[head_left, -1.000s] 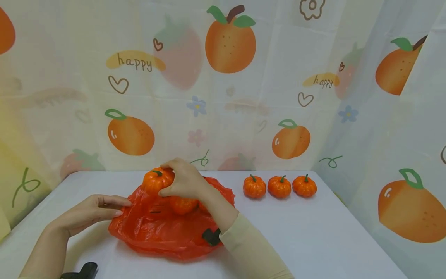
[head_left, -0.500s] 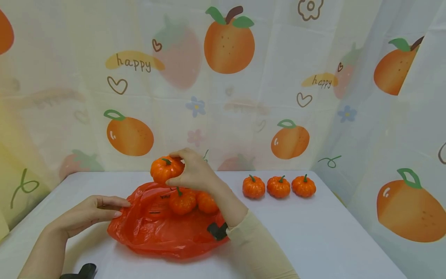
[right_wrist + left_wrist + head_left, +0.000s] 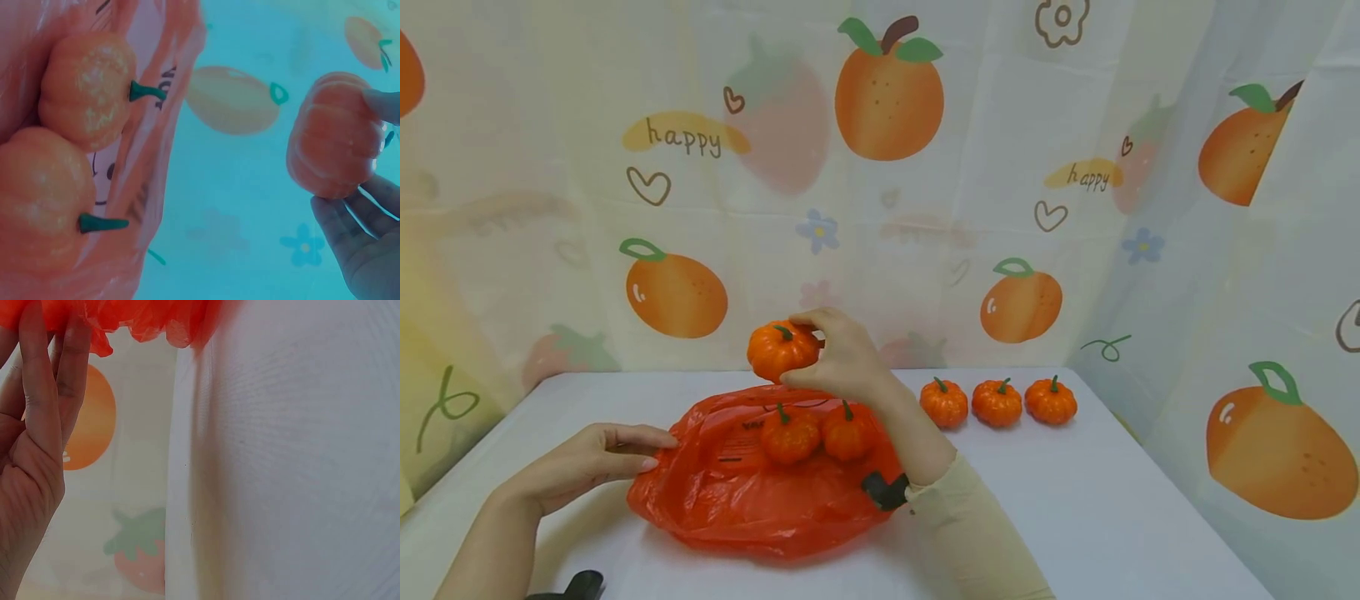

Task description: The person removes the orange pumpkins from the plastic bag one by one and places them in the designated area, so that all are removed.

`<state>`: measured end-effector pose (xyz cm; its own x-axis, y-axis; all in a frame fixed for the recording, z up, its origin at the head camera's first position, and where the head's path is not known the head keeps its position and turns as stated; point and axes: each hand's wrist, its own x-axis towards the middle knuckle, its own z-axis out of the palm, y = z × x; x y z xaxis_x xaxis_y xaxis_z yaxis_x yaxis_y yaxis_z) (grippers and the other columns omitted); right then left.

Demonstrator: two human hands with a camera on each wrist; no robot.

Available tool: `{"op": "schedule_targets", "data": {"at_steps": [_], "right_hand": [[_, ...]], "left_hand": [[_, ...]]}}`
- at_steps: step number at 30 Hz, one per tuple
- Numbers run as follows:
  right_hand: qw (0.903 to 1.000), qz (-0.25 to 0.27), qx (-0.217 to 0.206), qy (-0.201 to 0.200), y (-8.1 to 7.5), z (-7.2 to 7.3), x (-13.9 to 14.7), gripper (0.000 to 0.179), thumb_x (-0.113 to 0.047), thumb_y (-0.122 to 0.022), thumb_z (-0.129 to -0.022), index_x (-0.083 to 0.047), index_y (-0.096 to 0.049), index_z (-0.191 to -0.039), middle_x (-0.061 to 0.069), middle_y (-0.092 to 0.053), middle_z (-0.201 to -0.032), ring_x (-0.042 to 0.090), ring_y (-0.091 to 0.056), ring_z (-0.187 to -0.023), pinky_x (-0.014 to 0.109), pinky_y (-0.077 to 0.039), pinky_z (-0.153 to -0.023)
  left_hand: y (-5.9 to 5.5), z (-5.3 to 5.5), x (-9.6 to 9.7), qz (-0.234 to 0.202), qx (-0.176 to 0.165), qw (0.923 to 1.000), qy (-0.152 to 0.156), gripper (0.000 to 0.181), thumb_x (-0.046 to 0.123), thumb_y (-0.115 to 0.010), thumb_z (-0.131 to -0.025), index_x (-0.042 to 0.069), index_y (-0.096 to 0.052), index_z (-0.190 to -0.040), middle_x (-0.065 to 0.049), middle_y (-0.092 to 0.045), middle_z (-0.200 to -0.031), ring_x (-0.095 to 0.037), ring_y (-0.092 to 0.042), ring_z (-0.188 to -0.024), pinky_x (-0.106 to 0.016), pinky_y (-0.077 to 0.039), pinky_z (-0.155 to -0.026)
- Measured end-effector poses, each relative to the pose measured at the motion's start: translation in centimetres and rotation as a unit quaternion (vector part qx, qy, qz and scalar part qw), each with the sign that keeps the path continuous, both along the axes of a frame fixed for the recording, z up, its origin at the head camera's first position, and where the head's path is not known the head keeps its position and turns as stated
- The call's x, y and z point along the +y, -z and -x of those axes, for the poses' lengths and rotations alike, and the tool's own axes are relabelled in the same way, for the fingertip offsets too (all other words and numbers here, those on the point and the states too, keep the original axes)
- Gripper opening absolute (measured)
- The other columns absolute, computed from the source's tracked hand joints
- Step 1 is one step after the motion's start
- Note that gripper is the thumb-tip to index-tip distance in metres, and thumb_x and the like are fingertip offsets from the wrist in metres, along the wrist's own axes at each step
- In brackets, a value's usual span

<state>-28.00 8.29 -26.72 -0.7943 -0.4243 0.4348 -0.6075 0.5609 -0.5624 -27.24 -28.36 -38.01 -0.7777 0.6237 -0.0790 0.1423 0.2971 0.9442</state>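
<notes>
A small orange pumpkin [image 3: 781, 351] with a green stem is in my right hand [image 3: 846, 357], gripped between thumb and fingers above the back rim of a red plastic bag [image 3: 760, 517]. The right wrist view shows the same pumpkin [image 3: 337, 137] held in the air, apart from the bag. Lying in the open bag are two more pumpkins [image 3: 790, 435], side by side with stems up. My left hand [image 3: 583, 462] pinches the bag's left edge; in the left wrist view its fingers [image 3: 39, 381] reach up to the crumpled red plastic, with the thumb hidden.
Three more pumpkins [image 3: 997, 403] stand in a row on the white table [image 3: 1075, 517], right of the bag. Behind the table hangs a fruit-printed curtain [image 3: 925, 225]. Part of a black wrist mount [image 3: 886, 490] shows beside the right sleeve.
My right hand has lifted the pumpkin from the bag's upper left, moving up and to the right. The two pumpkins in the bag have become more visible. My left hand stays at the bag's edge.
</notes>
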Motion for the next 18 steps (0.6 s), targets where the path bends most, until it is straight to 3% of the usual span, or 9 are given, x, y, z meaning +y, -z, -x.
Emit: {"op": "schedule_targets", "data": {"at_steps": [5, 18], "right_hand": [[0.9996, 0.023, -0.014, 0.004, 0.0, -0.1, 1.1, 0.065, -0.021, -0.083, -0.074, -0.01, -0.059, -0.133, 0.004, -0.058, -0.129, 0.018, -0.057, -0.113, 0.032, -0.055, -0.095], [0.9988, 0.044, -0.001, 0.022, -0.3, -0.3, 4.2, 0.063, -0.019, -0.084, -0.074, -0.01, -0.06, -0.132, 0.004, -0.058, -0.131, 0.019, -0.058, -0.114, 0.034, -0.056, -0.095]], "left_hand": [[0.1, -0.1, 0.1, -0.005, 0.003, 1.0, 0.004, 0.036, 0.009, -0.049, -0.102, -0.002, -0.056, -0.135, 0.016, -0.069, -0.125, 0.003, -0.062, -0.114, -0.019, -0.053, -0.091], [0.1, 0.0, 0.0, 0.007, 0.001, 1.0, -0.001, 0.036, 0.011, -0.05, -0.101, -0.002, -0.057, -0.135, 0.018, -0.068, -0.124, 0.006, -0.061, -0.113, -0.018, -0.052, -0.09]]}}
